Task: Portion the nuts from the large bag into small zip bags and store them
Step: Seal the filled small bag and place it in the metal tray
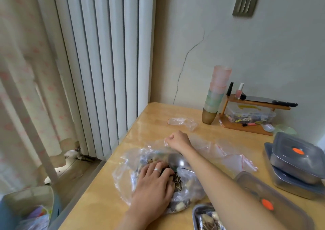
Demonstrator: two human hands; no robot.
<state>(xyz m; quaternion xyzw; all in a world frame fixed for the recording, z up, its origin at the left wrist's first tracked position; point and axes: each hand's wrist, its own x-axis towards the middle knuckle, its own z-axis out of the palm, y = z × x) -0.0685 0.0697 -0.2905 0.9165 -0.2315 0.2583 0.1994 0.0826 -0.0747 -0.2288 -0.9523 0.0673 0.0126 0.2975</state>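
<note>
Lying beneath the flat left grip (153, 184), large nut bag (190, 185)

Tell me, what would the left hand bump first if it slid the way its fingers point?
Probably the metal spoon, lying in the big nut bag just beyond the left hand's fingers. The right forearm crosses behind it, though depth is unclear.

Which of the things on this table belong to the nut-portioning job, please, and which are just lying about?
Job: large bag of nuts, left hand resting on them, right hand pinching its rim; spoon; small zip bags; lidded containers, likely for storing.
Lying about: stacked cups; nail polish; wooden shelf.
</note>
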